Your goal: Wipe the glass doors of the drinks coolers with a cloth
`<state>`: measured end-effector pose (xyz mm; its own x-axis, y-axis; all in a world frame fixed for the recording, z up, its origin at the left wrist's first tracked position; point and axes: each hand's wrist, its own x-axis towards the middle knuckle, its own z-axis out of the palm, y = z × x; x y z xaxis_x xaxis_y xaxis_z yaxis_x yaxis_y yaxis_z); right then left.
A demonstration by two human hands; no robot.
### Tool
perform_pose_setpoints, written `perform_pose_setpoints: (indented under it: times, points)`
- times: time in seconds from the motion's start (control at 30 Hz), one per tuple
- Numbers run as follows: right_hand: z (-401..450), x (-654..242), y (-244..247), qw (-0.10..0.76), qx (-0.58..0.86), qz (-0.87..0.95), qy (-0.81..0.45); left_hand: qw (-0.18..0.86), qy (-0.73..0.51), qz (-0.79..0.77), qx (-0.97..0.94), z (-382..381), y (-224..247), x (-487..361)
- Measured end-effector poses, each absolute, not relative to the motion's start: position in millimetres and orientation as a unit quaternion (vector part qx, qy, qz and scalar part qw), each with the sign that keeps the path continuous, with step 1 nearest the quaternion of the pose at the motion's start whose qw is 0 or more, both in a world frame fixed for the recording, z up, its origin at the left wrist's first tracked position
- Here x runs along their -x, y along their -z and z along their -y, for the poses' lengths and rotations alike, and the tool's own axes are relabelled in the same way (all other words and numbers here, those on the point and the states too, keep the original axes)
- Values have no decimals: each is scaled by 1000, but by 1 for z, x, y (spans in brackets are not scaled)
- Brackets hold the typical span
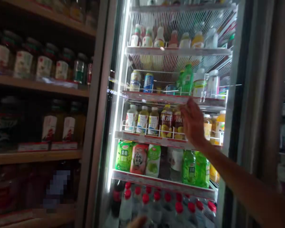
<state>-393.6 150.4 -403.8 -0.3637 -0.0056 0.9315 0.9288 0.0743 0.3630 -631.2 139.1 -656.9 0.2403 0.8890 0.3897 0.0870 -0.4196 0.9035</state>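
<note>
My right hand reaches into the lit drinks fridge from the right. Its fingers are closed together at the top of a brown and yellow iced tea bottle, whose cap they hide. This bottle stands upright on the middle shelf, partly behind the hand. A matching iced tea bottle with a yellow cap is just to its left. Only a blurred bit of my left hand shows at the bottom edge, in front of clear bottles with red caps; its fingers cannot be made out.
A wire guard and the shelf edge run before the middle row. Green bottles stand below my right forearm, and cans sit on the shelf above. Wooden shelves with jars are at the left, beyond the fridge frame.
</note>
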Motion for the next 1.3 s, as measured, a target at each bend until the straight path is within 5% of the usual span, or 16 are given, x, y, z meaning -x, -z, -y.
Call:
perform_pose_setpoints:
  times: [0.07,0.17,0.23,0.43,0.5,0.63,0.7,0.83,0.97,1.1,1.17,1.3]
  points:
    - [-152,414,437,343,383,665,541,322,-525,-342,-709,-150,606,633]
    - [-144,419,493,153,286,787,525,0,-581,-304,-755,-172,535,626]
    - [-135,404,495,99,248,805,530,-121,-579,-321,-740,-189,510,618]
    - [-121,342,430,348,431,590,588,-316,-543,-326,-707,-223,531,616]
    - [-113,332,462,315,414,612,596,-341,-540,-312,-704,-227,540,620]
    - [-90,308,532,92,281,741,603,-346,-551,-294,-700,-227,542,620]
    - [-82,291,514,144,324,712,606,-339,-569,-295,-689,-223,539,613]
    - [-84,271,437,397,448,545,587,-324,-570,-274,-704,-211,530,587]
    - [-86,281,498,369,441,580,577,-311,-569,-282,-707,-204,529,567]
    - [-77,284,589,203,380,706,563,-330,-559,-275,-709,-207,534,566]
    - [-78,280,572,229,393,689,565,-339,-556,-273,-708,-208,535,568]
    - [-94,283,485,422,426,558,574,-342,-550,-276,-710,-207,534,570]
